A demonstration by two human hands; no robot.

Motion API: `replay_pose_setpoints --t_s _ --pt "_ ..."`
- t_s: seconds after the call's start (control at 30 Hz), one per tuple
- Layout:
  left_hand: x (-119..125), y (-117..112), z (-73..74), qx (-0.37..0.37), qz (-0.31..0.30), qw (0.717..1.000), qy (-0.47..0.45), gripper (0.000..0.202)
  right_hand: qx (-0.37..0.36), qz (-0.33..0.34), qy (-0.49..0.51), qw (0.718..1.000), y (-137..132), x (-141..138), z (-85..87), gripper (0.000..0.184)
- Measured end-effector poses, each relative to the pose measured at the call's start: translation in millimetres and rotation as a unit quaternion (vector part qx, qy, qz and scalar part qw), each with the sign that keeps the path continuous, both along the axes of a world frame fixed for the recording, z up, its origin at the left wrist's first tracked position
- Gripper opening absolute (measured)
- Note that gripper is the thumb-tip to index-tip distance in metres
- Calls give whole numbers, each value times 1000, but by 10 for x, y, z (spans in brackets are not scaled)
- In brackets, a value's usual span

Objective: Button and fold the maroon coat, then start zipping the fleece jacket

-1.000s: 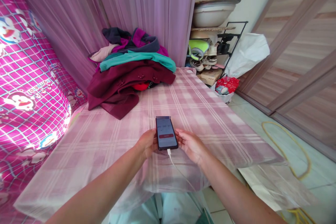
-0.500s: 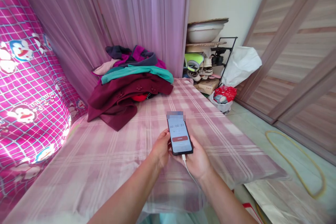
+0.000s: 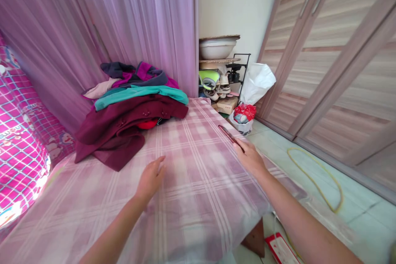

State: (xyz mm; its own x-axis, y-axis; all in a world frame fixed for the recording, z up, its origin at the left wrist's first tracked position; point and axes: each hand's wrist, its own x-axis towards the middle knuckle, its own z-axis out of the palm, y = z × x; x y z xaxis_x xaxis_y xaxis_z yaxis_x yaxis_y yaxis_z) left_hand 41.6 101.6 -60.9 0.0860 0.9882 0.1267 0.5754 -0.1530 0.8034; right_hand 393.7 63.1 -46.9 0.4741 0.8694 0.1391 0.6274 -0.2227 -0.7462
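My right hand (image 3: pixel 251 157) grips a smartphone (image 3: pixel 227 133) by its near end, above the right edge of the bed. The phone is turned nearly edge-on, so its screen is hidden. My left hand (image 3: pixel 152 177) is empty, its fingers apart, over the pink and white checked bedsheet (image 3: pixel 182 206). Beyond it lies a heap of clothes: a maroon coat (image 3: pixel 123 121) in front, a teal garment (image 3: pixel 142 92) on it, and dark blue and purple pieces (image 3: pixel 145 72) at the top.
Purple curtains (image 3: pixel 148 16) hang behind the bed. A rack (image 3: pixel 244 66) with shoes and a white basin (image 3: pixel 218 48) stands beyond the far right corner. Bags (image 3: pixel 244 115) and a yellow hose (image 3: pixel 309 173) lie on the floor before a wooden wardrobe (image 3: pixel 334 70). A pink cartoon-print cloth (image 3: pixel 21 144) hangs left.
My left hand has let go of the phone and moved left. My right hand has carried the phone right and tilted its screen out of sight. The view has swung right.
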Motion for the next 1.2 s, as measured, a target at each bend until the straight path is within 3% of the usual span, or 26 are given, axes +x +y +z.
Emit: replay_pose_setpoints --t_s 0.1,0.27,0.47,0.57,0.67,0.77,0.9,1.07,1.2 --pt "-496 -9 -70 71 1 994 87 36 -46 -22 -222 974 36 180 -121 47" --pt "-1006 -66 -214 91 40 989 114 33 -86 -25 -353 931 17 176 -357 44" --pt "-1207 -137 -311 104 87 990 41 23 -108 -54 -367 922 -4 177 -452 46" --pt "-1243 -177 -301 87 73 988 101 26 -144 -64 -368 916 3 165 -443 48" --pt "-1291 -131 -244 64 42 977 199 36 -111 -55 -409 904 86 38 -421 49" --pt "-1359 21 -104 33 31 964 263 42 -40 40 -439 897 221 -260 -416 46" --pt "-1438 323 240 78 49 944 318 41 -37 155 -415 896 376 -709 -510 44" --pt "-1496 763 753 143 76 905 394 39 -4 142 -396 907 454 -857 -755 41" --pt "-1557 1170 1010 163 121 878 433 44 62 134 -427 892 480 -757 -926 39"
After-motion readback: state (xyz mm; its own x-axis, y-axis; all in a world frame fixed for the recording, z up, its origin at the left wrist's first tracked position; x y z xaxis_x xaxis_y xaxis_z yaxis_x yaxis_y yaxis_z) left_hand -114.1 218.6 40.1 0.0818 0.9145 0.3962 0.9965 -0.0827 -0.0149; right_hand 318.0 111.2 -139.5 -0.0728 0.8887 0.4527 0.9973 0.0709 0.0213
